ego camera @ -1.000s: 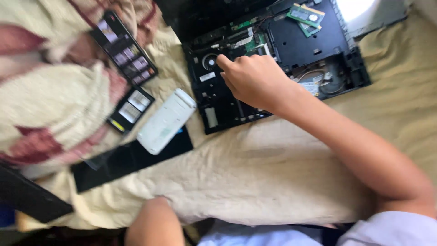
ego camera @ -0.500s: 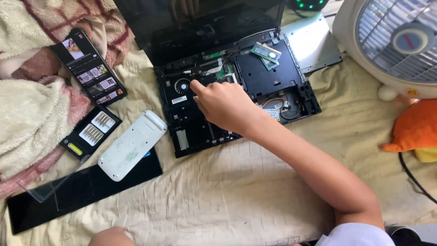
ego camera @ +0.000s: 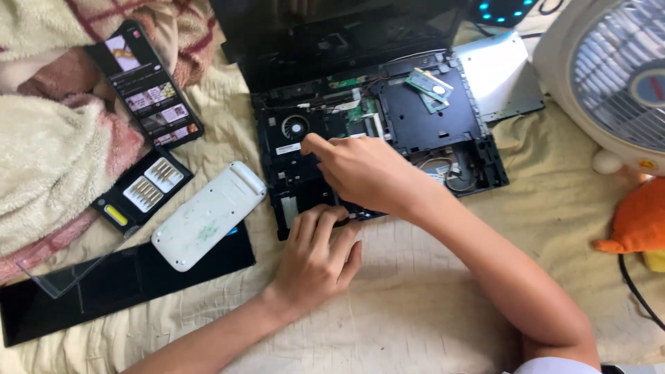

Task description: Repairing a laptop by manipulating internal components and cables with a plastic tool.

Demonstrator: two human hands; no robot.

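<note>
While your hands work, the opened laptop (ego camera: 388, 131) lies far-centre on the bed.
Right hand (ego camera: 367, 173): fingers pressed into its internals, grip contents hidden. Left hand (ego camera: 315, 260): spread flat on its near edge.

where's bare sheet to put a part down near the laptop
Bare sheet between both forearms, and right of the laptop before the fan. Crowded left: phone, bit case, white cover, black panel.

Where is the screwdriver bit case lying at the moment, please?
In the head view, the black bit case lies open on the bedsheet, left of the opened laptop, between the phone above and the white cover at its right.
</note>
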